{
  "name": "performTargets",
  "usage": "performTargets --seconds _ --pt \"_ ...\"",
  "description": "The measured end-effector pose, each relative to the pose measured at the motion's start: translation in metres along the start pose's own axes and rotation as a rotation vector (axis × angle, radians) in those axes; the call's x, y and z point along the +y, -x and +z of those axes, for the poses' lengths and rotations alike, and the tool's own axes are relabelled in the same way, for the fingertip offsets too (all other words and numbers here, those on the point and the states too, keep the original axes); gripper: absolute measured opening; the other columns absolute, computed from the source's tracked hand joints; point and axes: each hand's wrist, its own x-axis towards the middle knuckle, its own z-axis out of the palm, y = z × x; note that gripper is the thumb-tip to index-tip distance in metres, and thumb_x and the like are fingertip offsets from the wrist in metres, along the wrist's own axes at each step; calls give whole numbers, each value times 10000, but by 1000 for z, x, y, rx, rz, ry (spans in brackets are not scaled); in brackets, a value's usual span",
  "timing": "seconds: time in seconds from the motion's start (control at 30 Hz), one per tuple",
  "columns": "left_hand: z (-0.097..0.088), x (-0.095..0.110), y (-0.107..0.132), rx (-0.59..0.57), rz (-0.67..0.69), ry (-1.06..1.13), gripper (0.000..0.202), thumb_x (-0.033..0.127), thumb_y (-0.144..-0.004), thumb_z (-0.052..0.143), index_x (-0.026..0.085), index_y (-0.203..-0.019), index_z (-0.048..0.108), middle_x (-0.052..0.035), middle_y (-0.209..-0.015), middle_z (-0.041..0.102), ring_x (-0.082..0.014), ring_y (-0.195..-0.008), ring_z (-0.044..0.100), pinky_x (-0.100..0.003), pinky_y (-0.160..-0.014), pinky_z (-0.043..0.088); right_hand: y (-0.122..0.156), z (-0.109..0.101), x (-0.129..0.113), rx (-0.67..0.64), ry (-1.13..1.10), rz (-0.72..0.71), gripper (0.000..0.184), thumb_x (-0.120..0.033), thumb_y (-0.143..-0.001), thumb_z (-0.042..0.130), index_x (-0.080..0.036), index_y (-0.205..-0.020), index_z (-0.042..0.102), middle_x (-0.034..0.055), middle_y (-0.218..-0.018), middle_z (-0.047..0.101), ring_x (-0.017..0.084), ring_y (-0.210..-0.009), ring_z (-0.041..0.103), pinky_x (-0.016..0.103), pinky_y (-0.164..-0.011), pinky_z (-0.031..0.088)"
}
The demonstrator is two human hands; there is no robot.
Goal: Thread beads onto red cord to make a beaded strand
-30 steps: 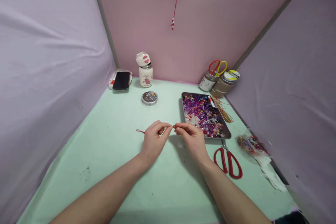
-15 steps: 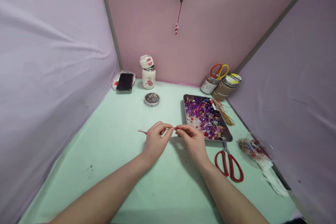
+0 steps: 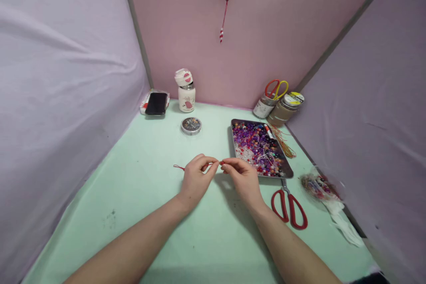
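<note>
I've got the left hand point(image 3: 199, 175) pinching a thin, looped red cord point(image 3: 181, 168), right hand point(image 3: 244, 177) pinched at its other end, above the mint-green tabletop point(image 3: 159, 195). Looks mid-work; finished portion's hidden, can't tell.

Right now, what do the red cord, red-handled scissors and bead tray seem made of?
Red cord: probably textile thread, finish too small to tell; thin, looping beside the left hand.
Scissors: smooth red handles, likely plastic or coated metal; the grey part by the tray looks like metal.
Tray: a greyish rim with slight sheen suggests metal, though plastic is possible.
</note>
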Motion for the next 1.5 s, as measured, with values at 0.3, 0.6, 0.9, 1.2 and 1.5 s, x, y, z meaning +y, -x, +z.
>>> performTargets --seconds 0.3,0.6,0.9,1.2,1.5 --pt "-1 2 0 -23 5 -7 128 242 -797 574 193 -736 676 31 -598 468 -97 -587 433 -231 -583 335 -1 0 2 -1 -12 -10 128 -279 -682 694 -194 -777 696 23 -755 693 142 -671 608 281 -649 505" --pt "-1 2 0 -51 3 -23 133 244 -797 569 188 -746 678 24 -612 500 -102 -596 449 -233 -593 346 -1 -1 3 3 -6 -20 138 -286 -687 691 -190 -787 695 30 -771 696 148 -688 617 288 -657 511" --pt "-1 2 1 -56 2 -33 132 238 -795 561 191 -732 666 24 -615 500 -104 -598 446 -236 -592 339 -1 0 1 -7 10 -29 126 -279 -695 678 -194 -787 692 31 -786 697 153 -706 619 287 -660 512" --pt "-1 0 0 -50 8 -45 118 233 -791 568 192 -742 666 32 -607 489 -99 -591 443 -235 -589 339 0 -3 5 -20 86 -79 130 -291 -734 644 -204 -813 701 37 -823 697 168 -746 624 298 -681 511" --pt "-1 1 0 -37 4 -52 127 245 -793 562 198 -747 670 30 -600 485 -104 -584 444 -242 -588 343 0 -4 7 -29 152 -140 141 -299 -759 621 -203 -827 698 38 -834 699 167 -752 624 294 -698 501"
